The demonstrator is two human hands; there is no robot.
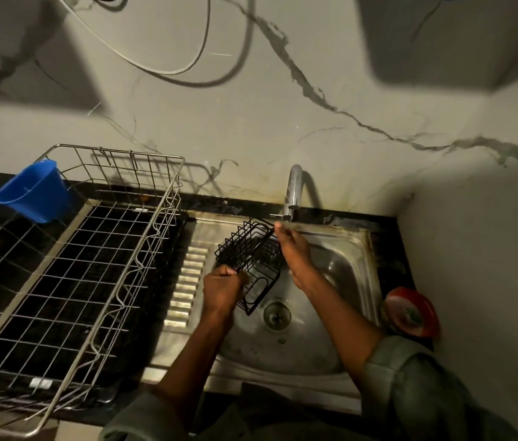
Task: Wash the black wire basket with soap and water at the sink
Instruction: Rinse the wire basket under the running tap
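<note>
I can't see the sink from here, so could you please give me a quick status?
Left hand grips basket over sink. Right hand reaches toward tap. Nothing in the way.

black wire basket (pixel 249 261), shiny steel sink (pixel 340 262), blue plastic cup (pixel 33 190)

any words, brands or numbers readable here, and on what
None can be read.
red round container right of the sink: a printed label shows, too blurred to read.
dish rack: a small pale tag at its near edge, no legible text.
blue cup, black wire basket, tap: no markings visible.
</note>
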